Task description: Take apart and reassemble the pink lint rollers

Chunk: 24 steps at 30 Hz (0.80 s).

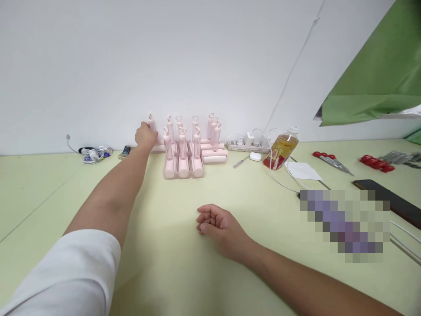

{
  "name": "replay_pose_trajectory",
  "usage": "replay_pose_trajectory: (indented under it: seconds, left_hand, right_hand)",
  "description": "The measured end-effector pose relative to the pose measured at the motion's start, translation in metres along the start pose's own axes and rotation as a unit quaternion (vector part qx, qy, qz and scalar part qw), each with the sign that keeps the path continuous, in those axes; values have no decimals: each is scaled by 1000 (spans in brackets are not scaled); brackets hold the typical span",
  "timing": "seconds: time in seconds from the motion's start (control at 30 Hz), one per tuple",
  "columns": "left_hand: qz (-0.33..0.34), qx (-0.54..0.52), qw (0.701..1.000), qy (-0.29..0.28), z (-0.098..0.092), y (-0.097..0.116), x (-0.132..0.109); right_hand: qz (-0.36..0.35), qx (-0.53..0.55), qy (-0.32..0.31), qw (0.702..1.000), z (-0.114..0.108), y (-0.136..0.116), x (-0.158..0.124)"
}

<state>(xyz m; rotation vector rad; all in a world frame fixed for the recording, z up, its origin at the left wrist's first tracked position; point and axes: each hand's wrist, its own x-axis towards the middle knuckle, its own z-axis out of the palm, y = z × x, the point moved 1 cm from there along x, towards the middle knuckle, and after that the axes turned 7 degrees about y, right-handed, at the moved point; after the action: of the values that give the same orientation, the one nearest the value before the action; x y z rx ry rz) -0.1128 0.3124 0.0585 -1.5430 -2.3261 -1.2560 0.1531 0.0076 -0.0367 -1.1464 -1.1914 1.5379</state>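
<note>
My left hand (145, 136) is stretched far out to the back of the pale green table (171, 245), its fingers closed round the leftmost pink lint roller (151, 122) at the wall. A cluster of several pink lint rollers (184, 153) stands upright to its right, with more lying flat behind them. Nearer to me, my right hand (219, 224) rests on the table, fingers loosely curled and nothing visible in them.
A tangle of cables (94, 154) lies at the back left. A power strip (248, 144), a tilted bottle of amber liquid (281, 150), a white paper (302, 171), red-handled tools (329, 159) and a dark phone (391, 202) lie on the right. A green sheet (378, 74) hangs above.
</note>
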Motion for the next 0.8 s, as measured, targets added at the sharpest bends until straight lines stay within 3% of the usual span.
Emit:
replay_pose_trajectory:
  seconds: [0.13,0.2,0.27,0.33,0.43,0.5,0.57,0.8]
  left_hand:
    - [-14,-16,1000,-9,-10,-1,-4]
    - [-9,-30,999,26,-19,4,-6]
    - [27,-50,995,85,-30,14,-8]
    - [86,-66,989,101,-40,28,-8]
    - [141,-56,988,-4,-45,53,-6]
    - [146,-15,985,-94,-42,65,-3]
    - [142,28,979,-146,-38,74,1]
    - [124,60,978,-155,-36,86,7]
  right_hand:
    - [-1,-2,-2,1000,0,0,1]
    - [-1,-4,-2,1000,1,-1,2]
    - [-1,-6,-1,1000,2,-2,3]
    - [0,-9,1,1000,4,-3,4]
    - [-2,-12,4,1000,5,-5,6]
    - [-6,-11,2,1000,6,-5,7]
    - [-11,-7,-2,1000,6,-4,9]
    - [-19,-2,-16,1000,6,3,14]
